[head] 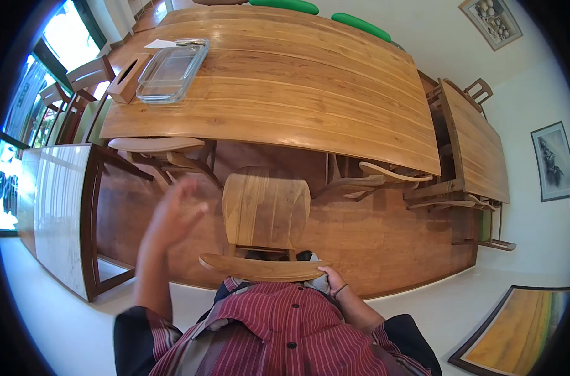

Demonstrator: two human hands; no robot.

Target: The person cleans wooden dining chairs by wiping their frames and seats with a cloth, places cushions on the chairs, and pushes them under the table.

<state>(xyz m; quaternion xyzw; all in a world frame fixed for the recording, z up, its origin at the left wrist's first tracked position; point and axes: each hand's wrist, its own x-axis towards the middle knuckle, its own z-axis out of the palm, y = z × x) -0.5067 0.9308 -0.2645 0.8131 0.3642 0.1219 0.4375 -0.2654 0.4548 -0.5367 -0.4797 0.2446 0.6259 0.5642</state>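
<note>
A wooden chair stands directly before me, its seat towards the long table and its curved backrest close against my shirt. My right hand grips the right end of that backrest, with a grey cloth beside it. To the left of the chair, my left hand is raised over the floor, blurred, with fingers apart and nothing in it. Beyond the chair is the long wooden table. Clear glass dishes with a rim lie at its left end, beside a wooden tissue box.
More wooden chairs are tucked along the table's near side. A marble-topped side table stands at left. At right is a second wooden table with chairs. Green chair backs show at the far side. Framed pictures hang on the wall.
</note>
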